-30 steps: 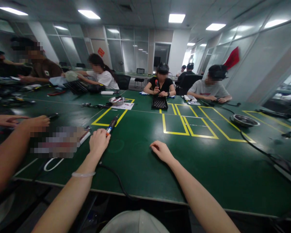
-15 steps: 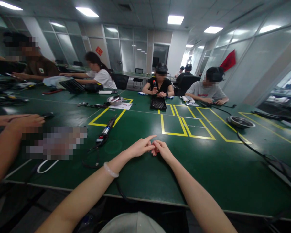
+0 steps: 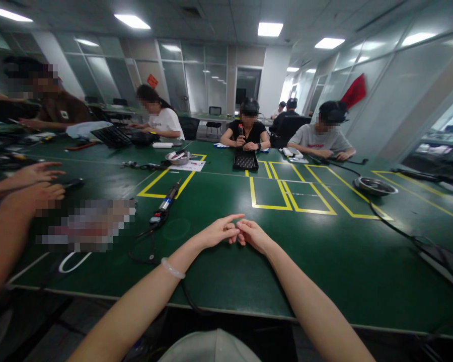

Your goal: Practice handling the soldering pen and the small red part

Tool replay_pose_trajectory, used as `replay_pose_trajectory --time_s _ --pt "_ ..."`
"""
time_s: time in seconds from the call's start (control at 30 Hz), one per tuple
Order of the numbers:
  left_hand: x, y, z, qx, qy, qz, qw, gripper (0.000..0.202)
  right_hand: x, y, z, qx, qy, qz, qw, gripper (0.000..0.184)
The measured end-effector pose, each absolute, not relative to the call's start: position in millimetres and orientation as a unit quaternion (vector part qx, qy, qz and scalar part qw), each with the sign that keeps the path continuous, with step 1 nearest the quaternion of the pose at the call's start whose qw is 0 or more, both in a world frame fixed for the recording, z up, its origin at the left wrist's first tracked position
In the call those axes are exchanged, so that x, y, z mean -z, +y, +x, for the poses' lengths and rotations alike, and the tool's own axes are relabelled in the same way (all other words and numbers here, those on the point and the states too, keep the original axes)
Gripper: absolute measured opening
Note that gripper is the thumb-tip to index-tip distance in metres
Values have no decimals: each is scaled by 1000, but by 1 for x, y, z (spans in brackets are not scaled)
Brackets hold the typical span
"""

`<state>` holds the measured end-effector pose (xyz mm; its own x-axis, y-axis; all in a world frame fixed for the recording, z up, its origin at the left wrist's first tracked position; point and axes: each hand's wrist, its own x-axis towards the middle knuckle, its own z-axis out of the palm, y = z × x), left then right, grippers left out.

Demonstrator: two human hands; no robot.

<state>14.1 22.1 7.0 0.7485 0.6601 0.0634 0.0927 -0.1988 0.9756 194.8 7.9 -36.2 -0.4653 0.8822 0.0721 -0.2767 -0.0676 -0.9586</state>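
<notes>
My left hand (image 3: 219, 231) and my right hand (image 3: 253, 235) meet at their fingertips above the green table (image 3: 309, 271). On the left hand the index finger points out straight, while its thumb and other fingers bend toward the right hand. Loosely curled, the right hand's fingers touch those of the left, and no object shows between them. A pale bangle (image 3: 172, 268) circles my left wrist. Closest to my hands, on their left, lies an electric screwdriver (image 3: 166, 202) with a black cable.
Yellow tape outlines (image 3: 272, 207) mark the tabletop ahead. At right sits a round metal-rimmed part (image 3: 375, 186) with black cables near it. A co-worker's hands (image 3: 41, 188) rest at left, beside a blurred-out item (image 3: 86, 223). Opposite, a person works over a black tray (image 3: 245, 161).
My hands have shifted slightly, still touching at the fingertips. The neighbouring co-worker's hands at left have moved apart, with one now raised.
</notes>
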Motion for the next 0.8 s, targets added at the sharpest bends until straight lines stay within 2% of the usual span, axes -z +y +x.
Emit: replay_pose_trajectory --time_s 0.1,0.2,0.33,0.47,0.8 --pt "-7 22 12 -242 225 715 616 70 37 8 196 -686 -520 -277 427 35" --pt "-4 25 11 -257 219 687 644 65 37 9 195 -682 -487 -292 460 35" --pt "5 30 11 -304 276 685 601 42 37 11 194 -670 -470 -317 480 38" --pt "7 31 9 -313 306 717 542 32 35 10 194 -668 -478 -315 476 39" --pt "-5 31 -4 -301 278 722 558 28 25 1 197 -713 -488 -270 424 34"
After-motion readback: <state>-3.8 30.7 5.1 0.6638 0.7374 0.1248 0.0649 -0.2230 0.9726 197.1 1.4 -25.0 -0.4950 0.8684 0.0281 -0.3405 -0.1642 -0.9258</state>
